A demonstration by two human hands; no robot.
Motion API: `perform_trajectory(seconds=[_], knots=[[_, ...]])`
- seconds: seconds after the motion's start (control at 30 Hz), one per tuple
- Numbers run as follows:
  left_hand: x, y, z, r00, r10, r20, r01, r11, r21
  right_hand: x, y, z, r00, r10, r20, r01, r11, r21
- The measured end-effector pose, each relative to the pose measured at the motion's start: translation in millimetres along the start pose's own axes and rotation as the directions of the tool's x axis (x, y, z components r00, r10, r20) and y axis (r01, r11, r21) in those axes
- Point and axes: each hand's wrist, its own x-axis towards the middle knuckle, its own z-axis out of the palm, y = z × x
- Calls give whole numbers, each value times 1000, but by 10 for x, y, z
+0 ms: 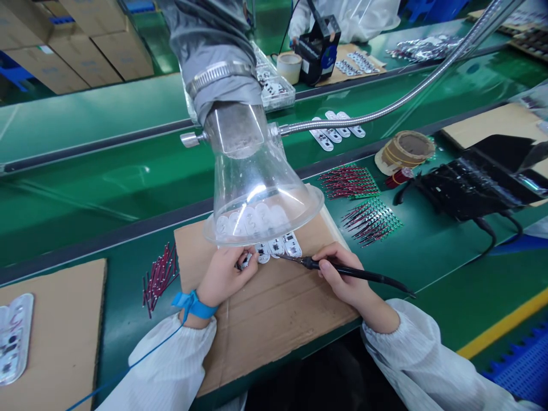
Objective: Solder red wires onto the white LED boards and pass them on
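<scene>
Gripping one soldering iron (310, 262) in right hand (347, 278), left hand (225, 275) pinching one of perhaps five white boards (276, 246)

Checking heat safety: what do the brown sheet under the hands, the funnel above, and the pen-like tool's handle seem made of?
Brown sheet: probably cardboard; matte, creased. Funnel: clear, glossy plastic or glass; white boards show through. Tool handle: evenly black, smooth, perhaps plastic or rubber.

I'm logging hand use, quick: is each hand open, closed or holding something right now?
Left hand: fingers curled at the white boards; whether it grips one cannot be told.
Right hand: closed, holding the soldering iron.
</scene>
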Motion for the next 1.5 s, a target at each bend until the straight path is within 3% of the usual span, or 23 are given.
perform_trajectory(seconds=[0.2,0.33,0.57,0.7,0.9,1.07,1.3,1.5], knots=[[-13,3,20,1000,-5,4,5,1000,9,-58,18,7,999,44,-32,-42,998,54],[-50,9,-29,998,29,-59,-28,999,21,-84,-62,141,990,99,-105,-83,987,141],[-123,-175,-218,998,-24,-66,25,1000,11,9,-90,298,988,62,-141,-53,997,63],[-124,-184,-202,1000,30,6,-30,999,31,-14,-4,268,991,42,-130,-35,998,54],[-98,-147,-155,993,117,27,-118,992,38,-59,22,241,995,16,-97,-14,1000,24],[-98,-152,-152,991,131,34,-132,991,20,-46,0,224,999,20,-44,-20,1000,-9],[-91,-129,-166,989,141,32,-142,990,14,-84,52,210,997,34,-64,-33,999,8],[-83,-139,-157,989,147,35,-147,989,3,-84,40,192,998,61,23,-61,998,-17]])
